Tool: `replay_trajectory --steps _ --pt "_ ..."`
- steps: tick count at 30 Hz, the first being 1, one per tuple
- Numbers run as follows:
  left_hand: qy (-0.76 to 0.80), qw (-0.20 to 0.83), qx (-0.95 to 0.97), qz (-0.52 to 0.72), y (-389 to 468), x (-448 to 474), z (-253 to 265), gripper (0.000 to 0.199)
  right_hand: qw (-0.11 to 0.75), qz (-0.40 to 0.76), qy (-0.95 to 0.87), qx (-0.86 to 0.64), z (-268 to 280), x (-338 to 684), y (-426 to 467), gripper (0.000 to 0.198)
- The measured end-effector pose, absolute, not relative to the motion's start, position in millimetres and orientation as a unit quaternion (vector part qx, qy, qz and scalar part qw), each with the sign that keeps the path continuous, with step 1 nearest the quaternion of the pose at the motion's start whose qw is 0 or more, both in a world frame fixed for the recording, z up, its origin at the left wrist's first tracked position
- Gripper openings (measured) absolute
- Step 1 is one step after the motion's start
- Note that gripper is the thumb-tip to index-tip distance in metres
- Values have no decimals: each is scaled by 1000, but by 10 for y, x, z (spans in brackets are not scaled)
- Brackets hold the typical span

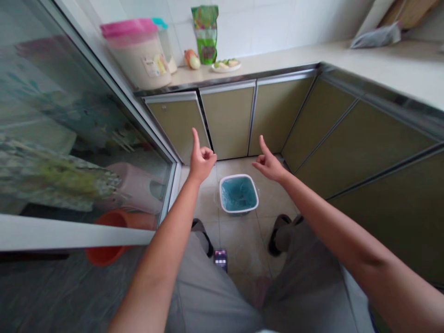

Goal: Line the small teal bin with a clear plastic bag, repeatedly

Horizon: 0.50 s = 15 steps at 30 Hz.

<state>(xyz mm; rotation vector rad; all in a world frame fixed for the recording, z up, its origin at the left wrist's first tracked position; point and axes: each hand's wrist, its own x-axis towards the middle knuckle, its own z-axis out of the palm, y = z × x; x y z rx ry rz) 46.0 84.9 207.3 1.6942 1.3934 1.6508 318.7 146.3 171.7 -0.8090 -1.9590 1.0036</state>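
My left hand (203,162) is held out in the air above the floor, left of a blue basin-like bin (239,175) with a white rim. One digit points up and away, and the other fingers are curled in, with nothing visible in them. On the other side of the bin, my right hand (268,164) is raised in a similar way. One digit stretches up and another points left, while the rest are folded. Neither hand touches anything. The bin stands on the tiles between my feet and the cabinets, and a clear plastic liner seems to lie inside it.
Cabinet doors (227,122) run under the L-shaped counter (277,64). On it are a pink-lidded container (135,60), a green packet (206,34), onions (192,60) and a white plate of food (226,69). A glass door (86,115) stands left, near an orange bucket (104,254).
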Motion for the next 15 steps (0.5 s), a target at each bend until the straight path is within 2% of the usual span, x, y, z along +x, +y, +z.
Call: replay_trajectory --steps 3,7,11,13,15 --pt "518 254 598 556 1153 525 1680 111 350 389 -769 -368 1278 3088 1762 105" --pt "511 263 590 568 1132 501 1655 108 357 376 -760 -391 1180 3116 1828 101" --pt "520 266 573 575 1113 435 1534 103 354 346 -755 -431 1036 3160 1764 89" --pt "546 278 566 553 1082 377 1243 91 323 318 -757 -471 819 3190 1710 78" --pt "606 296 549 493 977 300 811 71 252 295 -766 -512 532 3227 1635 60"
